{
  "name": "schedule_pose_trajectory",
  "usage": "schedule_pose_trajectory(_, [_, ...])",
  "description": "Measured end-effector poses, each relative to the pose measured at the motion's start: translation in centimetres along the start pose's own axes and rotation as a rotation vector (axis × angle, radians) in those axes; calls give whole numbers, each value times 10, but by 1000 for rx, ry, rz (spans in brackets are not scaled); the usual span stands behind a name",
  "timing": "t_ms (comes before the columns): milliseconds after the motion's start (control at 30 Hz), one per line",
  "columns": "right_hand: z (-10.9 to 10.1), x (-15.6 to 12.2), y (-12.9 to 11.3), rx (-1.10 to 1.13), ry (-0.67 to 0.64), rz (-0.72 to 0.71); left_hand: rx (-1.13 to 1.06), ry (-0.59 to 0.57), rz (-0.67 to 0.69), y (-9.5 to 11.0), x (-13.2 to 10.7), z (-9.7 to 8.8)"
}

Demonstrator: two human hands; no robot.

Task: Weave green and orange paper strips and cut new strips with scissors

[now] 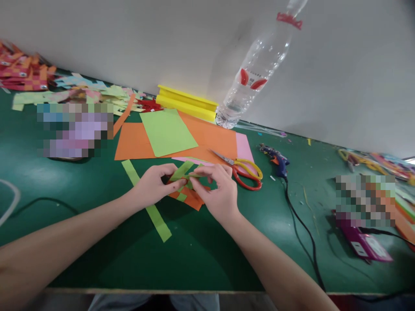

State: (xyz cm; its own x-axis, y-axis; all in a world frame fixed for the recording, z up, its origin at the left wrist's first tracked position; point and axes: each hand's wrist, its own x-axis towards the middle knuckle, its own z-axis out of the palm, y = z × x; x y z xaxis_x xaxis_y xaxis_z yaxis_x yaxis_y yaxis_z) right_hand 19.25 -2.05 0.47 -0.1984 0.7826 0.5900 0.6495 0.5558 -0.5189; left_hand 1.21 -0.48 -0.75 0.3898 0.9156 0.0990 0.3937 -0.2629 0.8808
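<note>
On the green table (210, 259), one woven orange-and-green paper piece (196, 201) sits between two hands: the left hand's (154, 183) grip is narrowed to a pinch on it, the right hand's (222, 190) thumb and fingers pinching its green paper. Around them are one loose green strip (159, 223), one green sheet (167, 131), one pair of scissors (234, 164), one glue gun (278, 162) and one plastic bottle (251, 80).

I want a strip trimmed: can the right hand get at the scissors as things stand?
Probably yes: the scissors lie near the right hand, handles in clear view, though it's holding woven paper.
</note>
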Motion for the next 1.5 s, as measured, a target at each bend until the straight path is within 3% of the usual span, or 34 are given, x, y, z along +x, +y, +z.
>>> schedule_pose_trajectory(200, [0,-1,0,25,-26,118,-31,6,-50,-2,1,-1])
schedule_pose_trajectory(867, [2,-2,-2,-15,-20,48,27,21,-39,1,0,-2])
schedule_pose_trajectory(1500, [1,-2,-5,-12,4,68,-85,-3,-11,0,1,-3])
